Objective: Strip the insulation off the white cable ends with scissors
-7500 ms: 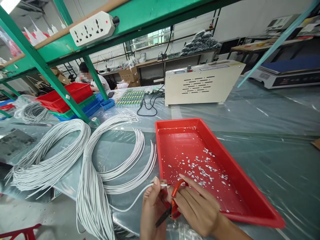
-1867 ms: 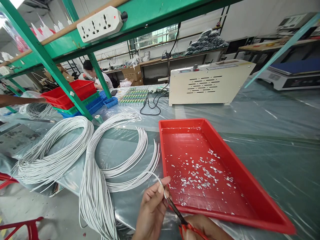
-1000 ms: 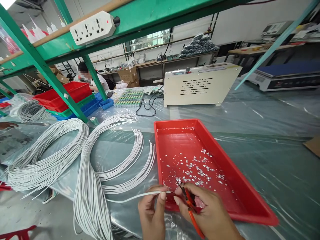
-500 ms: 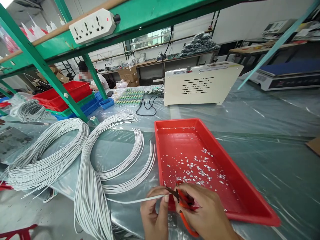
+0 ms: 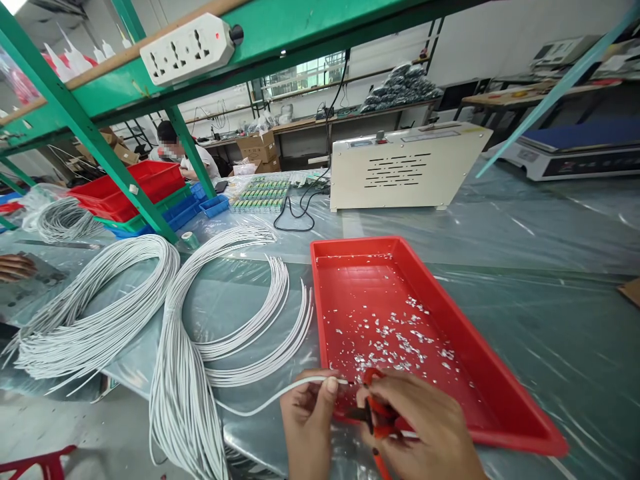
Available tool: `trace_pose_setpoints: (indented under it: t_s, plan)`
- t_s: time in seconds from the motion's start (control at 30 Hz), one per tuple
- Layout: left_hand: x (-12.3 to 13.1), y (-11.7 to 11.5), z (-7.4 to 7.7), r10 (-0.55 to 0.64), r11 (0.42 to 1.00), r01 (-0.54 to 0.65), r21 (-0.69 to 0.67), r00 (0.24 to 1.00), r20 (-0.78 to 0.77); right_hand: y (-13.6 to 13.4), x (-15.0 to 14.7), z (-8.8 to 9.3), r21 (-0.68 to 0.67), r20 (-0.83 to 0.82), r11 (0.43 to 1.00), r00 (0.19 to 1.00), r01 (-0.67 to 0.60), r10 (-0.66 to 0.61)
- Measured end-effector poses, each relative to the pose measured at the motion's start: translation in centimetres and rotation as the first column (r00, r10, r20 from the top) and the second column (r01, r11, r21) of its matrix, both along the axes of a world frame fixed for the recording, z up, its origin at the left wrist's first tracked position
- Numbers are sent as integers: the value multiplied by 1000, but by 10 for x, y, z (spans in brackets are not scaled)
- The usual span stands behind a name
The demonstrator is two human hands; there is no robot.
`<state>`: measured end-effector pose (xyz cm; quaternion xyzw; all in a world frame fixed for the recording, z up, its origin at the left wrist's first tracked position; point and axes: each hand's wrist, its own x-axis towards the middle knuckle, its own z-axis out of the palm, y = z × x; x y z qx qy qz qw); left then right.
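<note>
Between thumb and fingers, my left hand (image 5: 313,413) pinches a white cable (image 5: 273,398) close to its end, which points right over the near edge of a red tray (image 5: 360,300). Orange-handled cutting pliers (image 5: 379,407) are gripped in my right hand (image 5: 425,427), just right of the cable tip. Their dark jaws point left, a little below the cable and apart from it. Small silvery-white scraps (image 5: 400,337) lie scattered over the tray floor. Left of my hands, a large bundle of white cables (image 5: 175,360) curves across the plastic-covered table.
Another coil of white cable (image 5: 100,307) lies farther left, with another person's hand (image 5: 17,268) beyond it. A beige machine (image 5: 405,167) stands behind the tray. Stacked bins (image 5: 135,190) sit under a green frame (image 5: 95,133) bearing a power strip (image 5: 190,48).
The pliers have come off the cable end and turned, moving slightly right and down with my right hand. The cable tip now shows free. Another person's hand has appeared at far left.
</note>
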<state>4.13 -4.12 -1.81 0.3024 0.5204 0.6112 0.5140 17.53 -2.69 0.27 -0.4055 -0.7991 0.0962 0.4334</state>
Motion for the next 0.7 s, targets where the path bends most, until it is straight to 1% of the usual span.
trace_pose_setpoints:
  t_s: [0.03,0.07,0.1,0.13,0.17,0.2,0.27,0.33,0.37,0.4,0.43,0.47,0.5,0.53,0.57,0.6,0.63,0.67,0.7]
  plan:
    - [-1,1,0,-9,1000,10,-22,999,40,3,5,2,10,-4,999,999,38,-38]
    - [-2,2,1,-19,999,22,-34,997,79,7,10,3,4,-3,995,995,101,-101]
    - [-3,2,1,-32,998,37,-40,993,117,12,16,3,5,30,987,987,161,-161]
    - [-3,3,1,-48,998,55,-43,988,150,17,21,3,5,98,975,970,224,-223]
    - [-3,3,1,-60,997,70,-45,982,179,22,27,1,22,187,955,937,296,-295]
    - [-3,4,2,-69,996,80,-47,977,202,27,32,-1,26,273,938,900,345,-338]
    - [-2,4,3,-74,995,86,-45,971,226,34,40,-6,81,372,906,831,416,-414]
    - [-1,4,4,-78,995,89,-35,969,236,37,44,-9,94,400,890,801,447,-445]
    - [0,4,5,-80,996,89,-27,967,242,36,44,-10,63,392,891,809,450,-437]
    - [1,4,6,-81,996,88,-17,966,245,35,43,-10,-1,368,895,832,447,-415]
    - [2,4,6,-78,997,82,-7,966,245,32,41,-10,-103,325,899,869,425,-373]
    - [2,4,7,-74,997,75,2,968,241,29,37,-9,-237,259,895,913,378,-317]
    - [3,4,7,-70,998,70,10,970,233,24,33,-7,-387,165,873,954,297,-251]
    - [3,4,8,-67,998,65,16,972,223,20,29,-6,-540,40,825,984,165,-171]
    - [3,3,8,-62,998,59,23,974,216,15,24,-5,-655,-101,756,990,11,-102]
    - [2,3,8,-56,998,51,30,976,212,11,20,-4,-730,-233,667,971,-146,-43]
    - [2,3,8,-50,998,42,41,976,211,7,17,-2,-771,-348,568,937,-289,4]
    - [1,3,7,-45,998,34,55,977,210,3,14,0,-787,-438,467,898,-403,38]
    - [0,3,7,-43,997,28,71,977,211,1,12,2,-789,-502,376,863,-487,64]
